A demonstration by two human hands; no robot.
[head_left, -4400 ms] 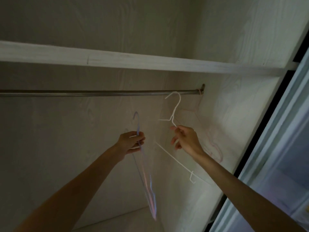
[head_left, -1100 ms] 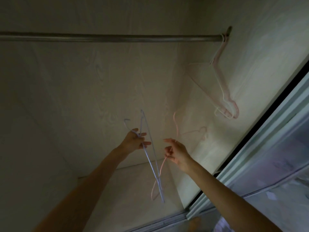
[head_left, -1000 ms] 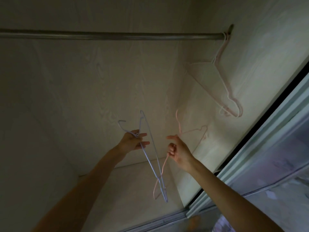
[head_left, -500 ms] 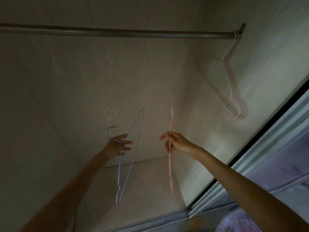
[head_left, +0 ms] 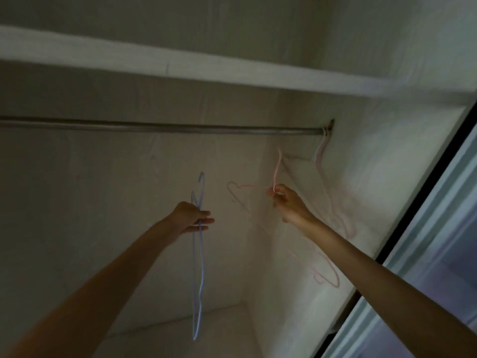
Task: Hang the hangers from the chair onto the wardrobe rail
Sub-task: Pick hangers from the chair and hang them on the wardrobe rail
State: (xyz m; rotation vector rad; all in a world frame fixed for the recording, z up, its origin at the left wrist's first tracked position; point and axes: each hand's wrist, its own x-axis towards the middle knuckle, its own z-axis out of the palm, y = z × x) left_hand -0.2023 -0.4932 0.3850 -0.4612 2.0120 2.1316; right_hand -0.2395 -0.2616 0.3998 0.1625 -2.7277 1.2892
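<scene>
A metal rail [head_left: 180, 127] runs across the wardrobe under a white shelf. Hangers [head_left: 325, 177], white and pink, hang at its far right end against the side wall. My right hand [head_left: 286, 205] pinches a thin pink hanger [head_left: 277, 169] at its neck, hook pointing up, a little below the rail. My left hand [head_left: 192, 218] grips blue hangers [head_left: 198, 259] near their hooks; they dangle edge-on towards the wardrobe floor.
The white shelf [head_left: 206, 65] sits just above the rail. The wardrobe's right side wall [head_left: 361, 189] is close to my right hand. A sliding door frame [head_left: 426, 202] slants down the right side. The wardrobe floor [head_left: 180, 337] lies below.
My right hand has lifted the pink hanger up and right towards the rail. My left hand has risen with the blue hangers. The view has tilted up, bringing the shelf into sight.
</scene>
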